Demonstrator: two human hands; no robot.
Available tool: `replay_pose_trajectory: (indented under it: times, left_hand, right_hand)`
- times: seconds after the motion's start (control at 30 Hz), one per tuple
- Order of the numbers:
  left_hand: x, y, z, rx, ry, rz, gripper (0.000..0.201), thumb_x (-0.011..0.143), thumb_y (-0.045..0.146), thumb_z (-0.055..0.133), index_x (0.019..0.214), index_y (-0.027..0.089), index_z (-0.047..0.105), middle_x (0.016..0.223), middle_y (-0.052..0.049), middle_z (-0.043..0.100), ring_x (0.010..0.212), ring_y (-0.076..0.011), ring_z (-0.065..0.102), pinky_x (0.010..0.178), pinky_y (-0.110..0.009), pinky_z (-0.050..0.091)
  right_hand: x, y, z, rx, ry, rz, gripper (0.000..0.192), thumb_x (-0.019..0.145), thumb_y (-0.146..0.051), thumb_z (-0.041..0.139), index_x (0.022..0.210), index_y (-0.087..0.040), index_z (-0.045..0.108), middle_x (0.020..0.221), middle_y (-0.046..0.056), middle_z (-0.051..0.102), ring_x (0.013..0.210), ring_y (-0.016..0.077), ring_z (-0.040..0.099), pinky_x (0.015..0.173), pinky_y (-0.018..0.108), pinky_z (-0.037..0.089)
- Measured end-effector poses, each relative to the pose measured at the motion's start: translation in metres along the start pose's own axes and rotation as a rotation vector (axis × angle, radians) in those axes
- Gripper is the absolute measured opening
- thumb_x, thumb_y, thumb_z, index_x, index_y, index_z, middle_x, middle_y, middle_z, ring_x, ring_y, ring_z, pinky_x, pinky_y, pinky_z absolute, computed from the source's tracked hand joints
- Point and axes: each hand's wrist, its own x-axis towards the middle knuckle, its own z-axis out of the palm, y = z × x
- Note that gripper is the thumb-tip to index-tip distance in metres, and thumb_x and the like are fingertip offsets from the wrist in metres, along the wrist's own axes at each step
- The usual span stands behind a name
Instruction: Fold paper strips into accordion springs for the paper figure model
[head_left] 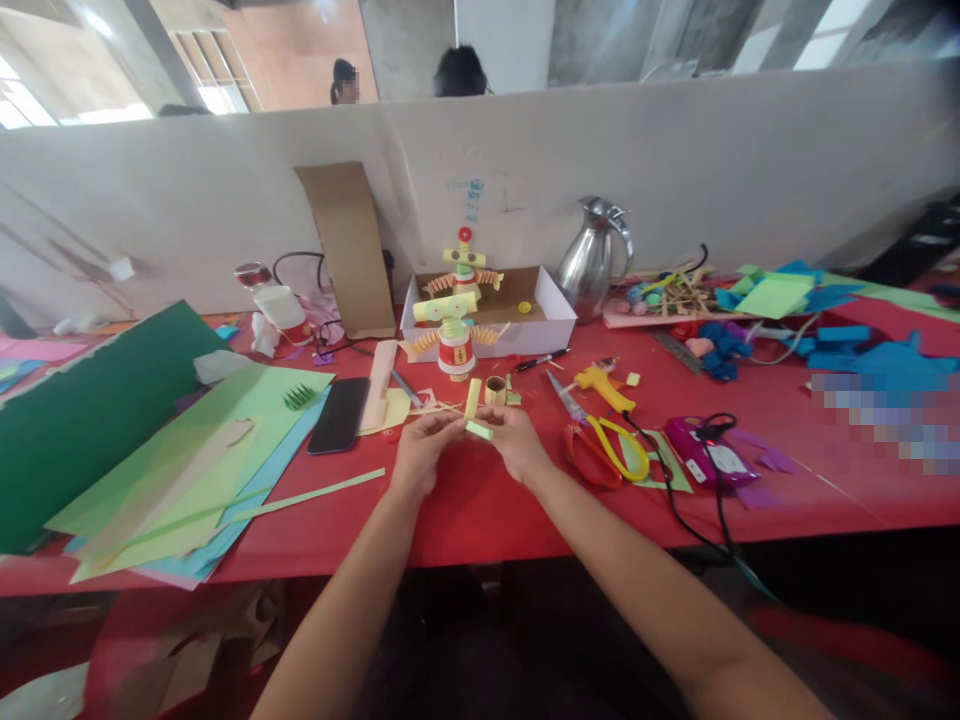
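My left hand (421,452) and my right hand (517,442) meet over the front of the red table. Between their fingertips is a pale green folded paper strip (478,430), one part sticking up and another lying crosswise. Both hands are closed in a pinch on it; some fingertips are hidden. Just beyond my right fingers stands a short tan paper ring (496,388). Behind my hands a paper robot figure (454,345) with pleated arms and a red-and-white body stands upright. A second similar figure (465,262) is at the white box.
Coloured paper sheets (247,425), a dark phone (339,415) and a green board (112,410) lie left. Yellow-handled scissors (619,448), a yellow glue gun (604,386) and a purple device (709,455) with cords are right. Behind stand a white box (499,342) and a steel jug (590,262).
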Motion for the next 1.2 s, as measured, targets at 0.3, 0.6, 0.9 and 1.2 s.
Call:
replay_pose_trajectory:
  times: [0.3,0.6,0.9,1.2]
  left_hand:
    - [0.001,-0.001,0.001,0.012,-0.035,0.061,0.034,0.059,0.032,0.087,0.086,0.015,0.074,0.079,-0.004,0.072,0.069,-0.0136,0.065,0.072,-0.027,0.053]
    - [0.003,-0.004,0.000,-0.008,0.095,0.138,0.031,0.060,0.031,0.085,0.085,0.016,0.075,0.081,-0.003,0.073,0.072,-0.0125,0.064,0.070,-0.025,0.050]
    - [0.000,-0.005,0.001,0.021,0.051,0.184,0.021,0.065,0.031,0.082,0.079,0.017,0.074,0.076,-0.001,0.071,0.071,-0.0130,0.063,0.074,-0.026,0.051]
    - [0.000,-0.006,0.000,0.021,0.005,0.179,0.018,0.068,0.030,0.081,0.079,0.018,0.072,0.076,0.000,0.069,0.071,-0.0114,0.061,0.074,-0.024,0.049]
  right_hand:
    - [-0.001,-0.004,-0.002,0.008,-0.052,0.008,0.027,0.054,-0.033,0.085,0.075,-0.019,0.077,0.073,0.003,0.073,0.076,0.0208,0.066,0.083,0.039,0.050]
    - [-0.006,-0.007,0.005,-0.054,-0.109,-0.056,0.035,0.066,-0.032,0.081,0.098,-0.020,0.075,0.095,0.005,0.075,0.094,0.0215,0.067,0.091,0.037,0.049]
    - [0.000,0.002,0.004,0.020,-0.054,-0.021,0.032,0.064,-0.035,0.081,0.090,-0.017,0.077,0.088,0.007,0.076,0.085,0.0221,0.069,0.089,0.038,0.051]
    - [0.001,-0.001,0.003,0.054,0.004,0.002,0.031,0.056,-0.029,0.084,0.083,-0.016,0.076,0.082,0.005,0.075,0.078,0.0184,0.067,0.085,0.036,0.050]
